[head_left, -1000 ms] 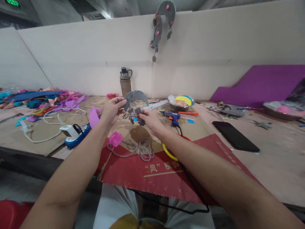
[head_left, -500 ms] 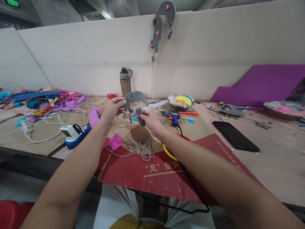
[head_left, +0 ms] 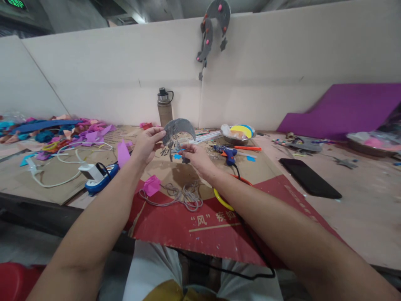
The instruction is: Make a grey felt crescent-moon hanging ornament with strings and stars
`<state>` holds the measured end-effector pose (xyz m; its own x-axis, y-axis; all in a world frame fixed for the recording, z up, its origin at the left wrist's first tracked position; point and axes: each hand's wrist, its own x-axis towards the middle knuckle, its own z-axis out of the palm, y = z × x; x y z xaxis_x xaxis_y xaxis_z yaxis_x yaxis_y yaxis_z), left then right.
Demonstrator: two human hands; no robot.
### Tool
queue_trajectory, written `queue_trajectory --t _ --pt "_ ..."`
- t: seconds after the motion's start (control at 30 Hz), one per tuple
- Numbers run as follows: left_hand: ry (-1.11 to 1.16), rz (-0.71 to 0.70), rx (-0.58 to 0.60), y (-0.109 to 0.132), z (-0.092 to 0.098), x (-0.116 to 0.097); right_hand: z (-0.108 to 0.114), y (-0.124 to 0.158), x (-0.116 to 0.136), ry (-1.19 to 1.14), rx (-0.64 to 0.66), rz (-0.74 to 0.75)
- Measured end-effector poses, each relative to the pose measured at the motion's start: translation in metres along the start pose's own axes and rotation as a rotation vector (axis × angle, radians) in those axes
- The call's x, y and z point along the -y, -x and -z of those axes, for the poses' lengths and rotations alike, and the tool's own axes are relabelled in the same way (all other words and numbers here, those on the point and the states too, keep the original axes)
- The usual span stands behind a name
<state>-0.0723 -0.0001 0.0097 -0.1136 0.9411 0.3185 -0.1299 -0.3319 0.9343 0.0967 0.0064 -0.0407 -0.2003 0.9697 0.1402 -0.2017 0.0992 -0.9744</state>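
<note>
A grey felt crescent moon is held up above the cardboard, its left side pinched between the thumb and fingers of my left hand. Small grey pieces on cords dangle below it. My right hand is closed at those hanging cords, just under the crescent; what exactly its fingertips grip is too small to make out. Beneath the hands lie a loose coil of grey cord and a pink scrap. To the right of my right hand rests a blue glue gun.
A bottle stands behind the hands, near a metal bowl. On the left are a blue power strip and felt scraps. A black phone lies right. A finished-looking grey moon ornament hangs on the partition.
The crescent has turned slightly and shows more of its flat face. The fingers of my right hand have shifted a little at the hanging pieces. My left hand keeps its hold.
</note>
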Motion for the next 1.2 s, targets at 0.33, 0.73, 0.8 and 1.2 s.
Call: queue_trajectory --t 0.33,0.73,0.8,1.2 --pt "-0.007 -0.038 -0.002 -0.0014 0.001 -0.0007 0.0017 -0.0031 -0.006 0.164 -0.009 0.041" --pt "0.048 -0.052 0.008 0.0 -0.0019 -0.002 0.0003 -0.0003 -0.0078 0.183 0.027 0.081" --pt "0.055 -0.046 0.002 0.0005 -0.0029 -0.0026 -0.0005 0.0008 -0.0073 0.181 0.033 0.084" --pt "0.06 -0.047 0.021 0.0043 -0.0064 -0.006 -0.0014 -0.0021 -0.0098 0.118 0.1 0.152"
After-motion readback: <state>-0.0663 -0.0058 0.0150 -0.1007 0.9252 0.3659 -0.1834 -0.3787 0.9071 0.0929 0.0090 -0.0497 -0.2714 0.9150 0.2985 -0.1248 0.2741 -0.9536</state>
